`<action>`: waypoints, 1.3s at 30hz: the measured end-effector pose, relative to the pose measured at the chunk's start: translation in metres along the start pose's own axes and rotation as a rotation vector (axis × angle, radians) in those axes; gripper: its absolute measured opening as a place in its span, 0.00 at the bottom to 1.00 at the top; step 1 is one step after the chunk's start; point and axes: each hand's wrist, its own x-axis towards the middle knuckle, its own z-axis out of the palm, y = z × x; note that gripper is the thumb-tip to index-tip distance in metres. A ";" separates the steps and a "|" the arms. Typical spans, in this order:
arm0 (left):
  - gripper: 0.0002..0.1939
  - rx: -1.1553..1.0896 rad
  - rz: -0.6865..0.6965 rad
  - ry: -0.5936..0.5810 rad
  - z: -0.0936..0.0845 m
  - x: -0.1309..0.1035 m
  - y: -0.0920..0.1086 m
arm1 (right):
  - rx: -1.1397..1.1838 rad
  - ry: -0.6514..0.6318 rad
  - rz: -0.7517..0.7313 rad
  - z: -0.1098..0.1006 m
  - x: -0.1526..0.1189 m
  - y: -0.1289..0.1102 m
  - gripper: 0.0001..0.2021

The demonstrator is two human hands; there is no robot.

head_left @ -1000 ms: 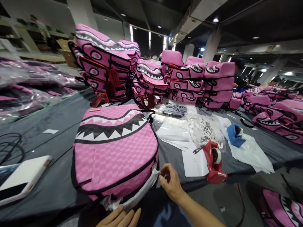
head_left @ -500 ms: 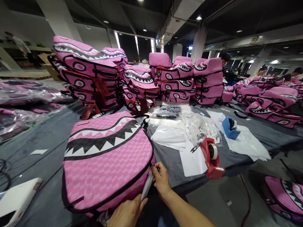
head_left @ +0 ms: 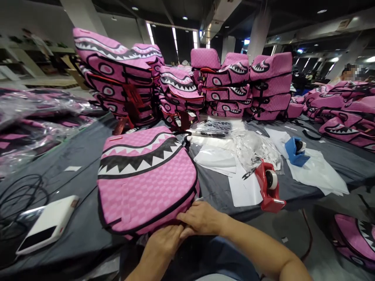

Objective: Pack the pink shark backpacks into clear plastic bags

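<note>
A pink checkered backpack [head_left: 152, 191] with a black-and-white shark-teeth print lies front up on the grey-covered table. At its near right edge my two hands meet, their fingers closed. My right hand [head_left: 202, 218] is bent over the bag's side, and a scrap of thin white sheet [head_left: 199, 199] peeks out behind its knuckles. Below and left of it, my left hand [head_left: 164, 242] presses its fingertips against the right hand's. What the left fingers pinch is hidden.
Stacks of pink backpacks [head_left: 117, 74] stand along the back. To the right are white papers [head_left: 244, 191], clear plastic bags [head_left: 256, 150], a red tape dispenser [head_left: 268, 191], a blue one [head_left: 295, 152] and small snips [head_left: 249, 174]. A white power bank [head_left: 48, 226] and cables [head_left: 23, 203] lie left.
My right hand has come down and left to meet the left one; the white strip stretched between them is now mostly covered. My view has shifted, so the table appears farther right.
</note>
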 end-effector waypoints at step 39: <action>0.21 -0.018 0.426 -0.080 -0.044 -0.060 -0.068 | 0.039 0.082 0.039 -0.010 -0.004 0.008 0.23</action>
